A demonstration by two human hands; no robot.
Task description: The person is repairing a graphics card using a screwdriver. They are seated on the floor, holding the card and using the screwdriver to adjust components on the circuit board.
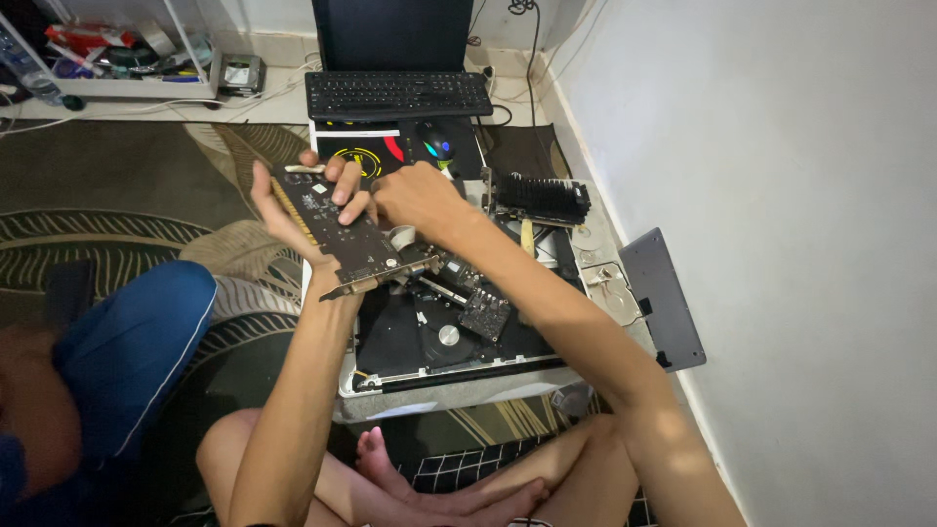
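Observation:
My left hand point(283, 210) grips a black expansion circuit board point(337, 239) from below, holding it tilted over an opened computer chassis point(439, 342). My right hand point(415, 195) rests on the board's far edge, its fingers curled by the metal bracket end. Inside the chassis lie a round disc part point(448, 336) and a small dark board point(485, 312).
A black keyboard point(397, 94) and a dark monitor point(390, 34) stand at the back, with a lit mouse point(437, 142) on a pad. A finned card point(542, 198) lies right of the chassis, a grey panel point(664, 298) leans by the wall. Another person's blue-clad leg point(127, 351) is at left.

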